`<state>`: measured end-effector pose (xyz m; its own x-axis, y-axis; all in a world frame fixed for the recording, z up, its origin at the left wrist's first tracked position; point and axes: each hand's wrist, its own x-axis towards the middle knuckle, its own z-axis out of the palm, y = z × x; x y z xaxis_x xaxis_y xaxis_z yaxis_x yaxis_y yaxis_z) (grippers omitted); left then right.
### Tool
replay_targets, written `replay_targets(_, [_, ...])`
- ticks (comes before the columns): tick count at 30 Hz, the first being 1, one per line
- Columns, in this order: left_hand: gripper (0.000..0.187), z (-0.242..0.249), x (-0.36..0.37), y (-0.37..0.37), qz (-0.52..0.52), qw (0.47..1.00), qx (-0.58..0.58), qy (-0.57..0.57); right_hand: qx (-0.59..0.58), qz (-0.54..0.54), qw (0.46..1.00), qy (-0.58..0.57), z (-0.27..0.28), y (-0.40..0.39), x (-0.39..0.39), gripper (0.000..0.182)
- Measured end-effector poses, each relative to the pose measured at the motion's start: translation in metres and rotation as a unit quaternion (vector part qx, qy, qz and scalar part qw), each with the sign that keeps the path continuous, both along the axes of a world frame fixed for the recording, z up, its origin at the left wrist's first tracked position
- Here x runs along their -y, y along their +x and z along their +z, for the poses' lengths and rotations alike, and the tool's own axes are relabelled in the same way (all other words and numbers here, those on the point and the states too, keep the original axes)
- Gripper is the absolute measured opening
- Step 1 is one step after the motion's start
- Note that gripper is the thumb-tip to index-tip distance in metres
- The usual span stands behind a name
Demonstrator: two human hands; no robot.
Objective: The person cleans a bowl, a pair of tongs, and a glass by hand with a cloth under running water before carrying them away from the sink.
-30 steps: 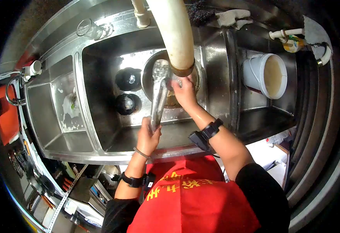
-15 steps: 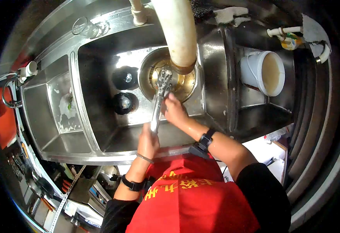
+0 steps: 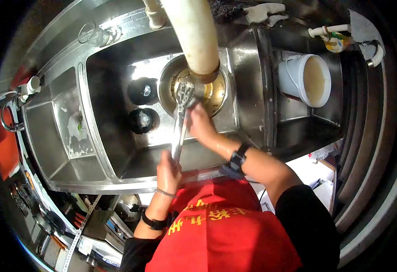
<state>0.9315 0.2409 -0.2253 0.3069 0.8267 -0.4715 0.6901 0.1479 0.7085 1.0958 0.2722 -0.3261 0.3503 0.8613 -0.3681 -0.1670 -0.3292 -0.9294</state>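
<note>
A long pair of metal tongs (image 3: 178,131) slants over the sink basin, its whitish, foamy-looking head up and its handle end toward me. My left hand (image 3: 168,174) is wrapped round the handle end, close to the front rim. Just below the head, my right hand (image 3: 200,121) is closed against the tongs' right side, its fingers partly blurred. Behind the tongs' head sits a round metal bowl (image 3: 164,99) with yellowish liquid and bits in it. A thick white pipe (image 3: 198,41) overhangs the bowl and hides part of it.
Two dark round bowls (image 3: 141,121) stand left of the metal bowl in the middle basin (image 3: 112,149). A white bucket (image 3: 293,79) of cloudy liquid tilts in the right basin. A clear glass (image 3: 94,35) and pale gloves (image 3: 264,13) lie along the back ledge.
My right hand has shifted slightly up and left along the tongs near their head. The tongs and my left hand keep nearly the same pose; the whole view has moved slightly.
</note>
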Motion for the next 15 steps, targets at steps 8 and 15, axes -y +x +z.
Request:
replay_targets(8, [0.031,-0.009,0.0,-0.009,-0.006,1.0,-0.004,0.0,0.212,0.072,0.971,0.084,0.007,-0.024,0.014,0.018])
replay_targets(15, [0.031,-0.007,-0.002,-0.008,-0.041,0.999,-0.011,0.018,0.239,0.165,0.927,-0.237,-0.018,0.009,-0.014,0.028])
